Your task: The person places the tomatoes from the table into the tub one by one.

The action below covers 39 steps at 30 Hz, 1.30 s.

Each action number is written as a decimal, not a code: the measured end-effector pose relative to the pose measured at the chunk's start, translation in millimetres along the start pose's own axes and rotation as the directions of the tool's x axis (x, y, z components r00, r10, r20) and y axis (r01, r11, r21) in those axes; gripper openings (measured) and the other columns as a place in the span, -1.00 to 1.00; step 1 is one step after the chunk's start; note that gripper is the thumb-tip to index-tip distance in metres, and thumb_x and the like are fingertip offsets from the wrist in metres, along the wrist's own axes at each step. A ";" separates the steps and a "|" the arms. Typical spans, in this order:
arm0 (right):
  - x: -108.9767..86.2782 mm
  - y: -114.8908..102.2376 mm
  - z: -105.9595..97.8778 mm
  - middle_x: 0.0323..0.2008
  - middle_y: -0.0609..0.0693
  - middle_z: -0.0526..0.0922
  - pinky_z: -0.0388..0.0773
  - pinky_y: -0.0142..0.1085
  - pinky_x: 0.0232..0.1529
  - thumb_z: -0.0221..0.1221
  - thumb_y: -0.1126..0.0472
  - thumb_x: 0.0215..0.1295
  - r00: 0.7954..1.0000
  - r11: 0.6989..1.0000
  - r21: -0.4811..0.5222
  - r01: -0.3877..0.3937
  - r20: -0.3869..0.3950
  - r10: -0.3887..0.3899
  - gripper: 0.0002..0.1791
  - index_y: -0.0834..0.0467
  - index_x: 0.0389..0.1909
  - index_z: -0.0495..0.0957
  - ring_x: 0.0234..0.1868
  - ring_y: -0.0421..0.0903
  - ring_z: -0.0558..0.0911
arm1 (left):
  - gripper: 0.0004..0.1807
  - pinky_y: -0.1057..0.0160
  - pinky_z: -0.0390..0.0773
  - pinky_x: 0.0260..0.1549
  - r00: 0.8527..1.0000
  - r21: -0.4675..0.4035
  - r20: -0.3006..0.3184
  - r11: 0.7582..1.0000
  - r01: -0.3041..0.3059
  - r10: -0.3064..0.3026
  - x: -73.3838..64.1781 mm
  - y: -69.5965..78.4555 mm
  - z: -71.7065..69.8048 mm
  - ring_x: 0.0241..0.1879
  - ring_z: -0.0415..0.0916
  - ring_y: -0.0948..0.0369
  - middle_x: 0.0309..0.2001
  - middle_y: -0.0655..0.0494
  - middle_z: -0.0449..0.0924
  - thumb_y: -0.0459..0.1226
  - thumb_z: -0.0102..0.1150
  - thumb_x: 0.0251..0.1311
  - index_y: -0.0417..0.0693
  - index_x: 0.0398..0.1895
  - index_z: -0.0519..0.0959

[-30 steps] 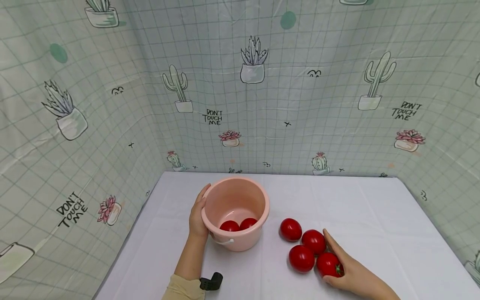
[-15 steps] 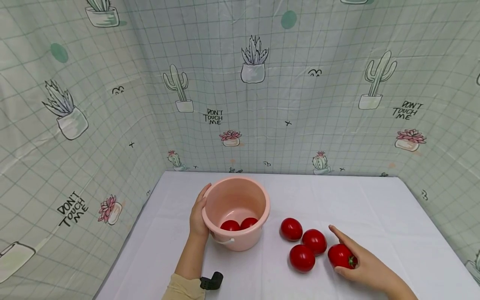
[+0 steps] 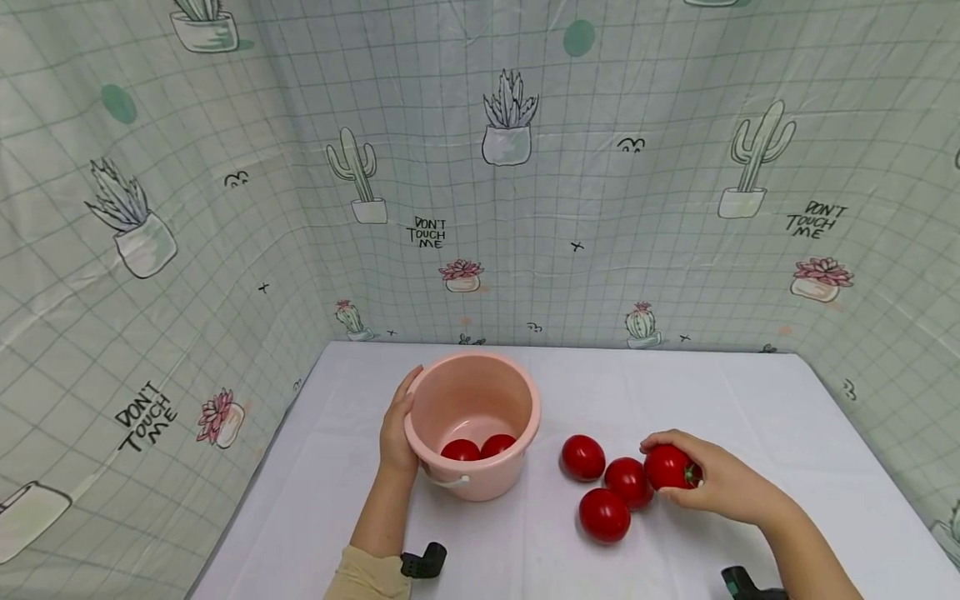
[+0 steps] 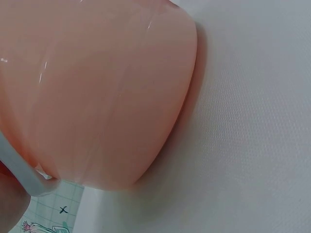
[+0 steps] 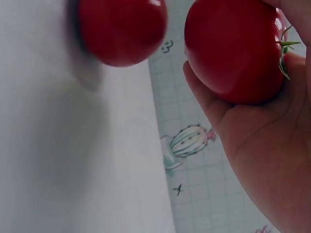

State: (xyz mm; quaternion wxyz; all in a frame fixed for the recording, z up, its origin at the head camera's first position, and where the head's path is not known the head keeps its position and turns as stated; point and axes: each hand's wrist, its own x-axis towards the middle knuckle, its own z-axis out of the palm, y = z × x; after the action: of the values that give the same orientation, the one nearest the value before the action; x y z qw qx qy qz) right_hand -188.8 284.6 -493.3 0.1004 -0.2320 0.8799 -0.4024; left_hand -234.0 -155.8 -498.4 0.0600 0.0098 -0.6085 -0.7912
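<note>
My left hand (image 3: 396, 433) holds the left side of a pink bucket (image 3: 486, 485), whose mouth tilts toward me. Two red tomatoes (image 3: 461, 451) lie inside it. In the left wrist view the bucket's smooth wall (image 4: 107, 97) fills much of the frame, with its pale handle (image 4: 22, 167) at lower left. My right hand (image 3: 731, 482) grips a red tomato (image 3: 667, 467) by its sides, green stem toward the palm. The right wrist view shows this held tomato (image 5: 233, 48) lifted off the table, another tomato (image 5: 124, 31) beside it.
Three loose tomatoes (image 3: 604, 515) sit close together on the white table (image 3: 750, 400), between the bucket and my right hand. A cactus-print cloth (image 3: 570, 192) hangs behind and at both sides. Dark wrist straps (image 3: 423, 561) show on the arms.
My right hand has drawn one tomato away from the cluster to the right, then raised it off the table and moved it forward. The left hand and bucket have stayed put.
</note>
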 end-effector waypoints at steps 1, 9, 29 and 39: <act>4.5 -1.8 -2.3 0.11 0.09 0.56 0.65 -0.38 -0.21 0.40 0.13 0.13 1.000 1.000 0.002 0.008 0.010 -0.008 -0.39 -0.06 0.20 0.41 0.00 -0.18 0.54 | -0.46 0.01 0.19 0.45 1.000 0.001 0.002 1.000 -0.004 0.004 0.2 -0.1 -0.1 0.45 0.20 0.22 0.44 0.30 0.31 -0.13 -0.40 0.44 0.31 0.43 0.32; 43.8 -19.0 -17.5 0.10 0.04 0.55 0.67 -0.32 -0.19 0.37 0.12 0.16 0.995 0.997 0.049 0.061 0.070 -0.065 -0.45 -0.07 0.17 0.42 0.02 -0.02 0.55 | -0.45 -0.01 0.19 0.45 1.000 -0.001 0.004 1.000 -0.013 0.013 0.9 -0.6 -0.4 0.45 0.21 0.19 0.45 0.24 0.30 -0.14 -0.42 0.44 0.27 0.44 0.31; 155.8 -111.8 -25.4 0.03 -0.03 0.57 0.67 -0.21 -0.11 0.34 0.12 0.14 0.951 0.987 0.077 0.139 0.268 -0.155 -0.50 -0.16 0.12 0.47 0.03 0.04 0.56 | -0.44 -0.01 0.18 0.45 0.999 -0.026 0.020 0.999 -0.025 0.025 -0.3 0.3 -1.4 0.44 0.20 0.19 0.44 0.24 0.30 -0.16 -0.44 0.44 0.24 0.45 0.29; 201.0 -148.1 -3.5 0.06 -0.09 0.55 0.69 -0.19 -0.09 0.40 0.08 0.04 0.930 0.997 0.017 0.072 0.360 -0.073 -0.44 -0.14 0.12 0.50 0.11 0.02 0.52 | -0.44 -0.01 0.18 0.45 1.000 -0.023 0.018 1.000 -0.009 0.009 0.9 -0.7 -0.9 0.44 0.19 0.19 0.46 0.22 0.28 -0.16 -0.43 0.44 0.22 0.46 0.28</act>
State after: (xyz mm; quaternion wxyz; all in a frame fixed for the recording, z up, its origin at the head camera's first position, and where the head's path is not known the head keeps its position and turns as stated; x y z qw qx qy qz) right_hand -316.9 104.4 -377.2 0.2455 -0.3340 0.8367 -0.3579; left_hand -234.9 -156.6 -499.2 0.0581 -0.0008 -0.5998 -0.7981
